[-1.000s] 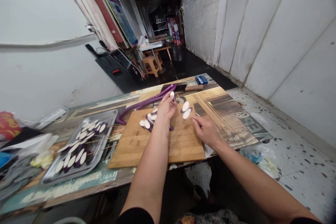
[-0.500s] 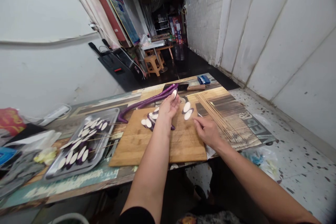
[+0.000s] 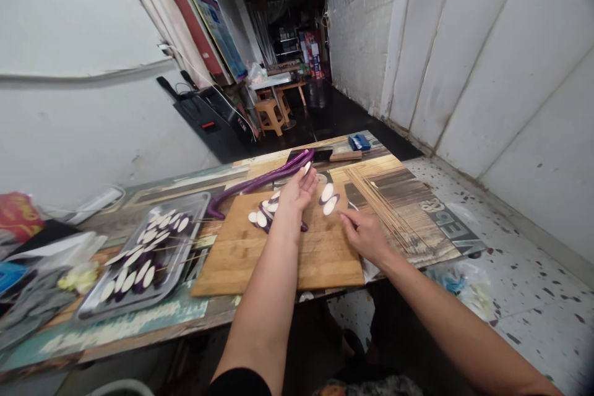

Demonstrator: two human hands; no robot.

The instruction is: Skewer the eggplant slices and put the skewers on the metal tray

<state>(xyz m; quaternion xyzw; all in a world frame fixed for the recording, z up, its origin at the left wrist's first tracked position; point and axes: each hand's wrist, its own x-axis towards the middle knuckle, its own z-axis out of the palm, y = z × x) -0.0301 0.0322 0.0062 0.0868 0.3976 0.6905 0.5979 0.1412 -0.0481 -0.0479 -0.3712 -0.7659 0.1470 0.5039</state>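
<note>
My left hand [image 3: 301, 189] is palm up over the far part of the wooden cutting board [image 3: 278, 260], a white eggplant slice [image 3: 307, 167] held at its fingertips. To the right, my right hand [image 3: 366, 232] is closed in a pinch on a thin skewer, hard to make out at this distance. Two purple-edged eggplant slices [image 3: 330, 205] sit just beyond those fingers, apparently on the skewer. Under and beside my left wrist lie several loose eggplant slices [image 3: 262, 219] on the board, partly hidden by the forearm.
Left of the board, a metal tray [image 3: 176, 278] holds several skewered slices. Behind lie long purple eggplants [image 3: 260, 180], a wooden-handled knife [image 3: 346, 156] and a blue box [image 3: 359, 142]. Bare bamboo skewers [image 3: 385, 210] lie to the right. A grey cloth [image 3: 37, 309] is at far left.
Both hands have barely moved. The pair of slices by my right hand has shifted slightly left and down, and the slice in my left hand has tilted a little more edge-on.
</note>
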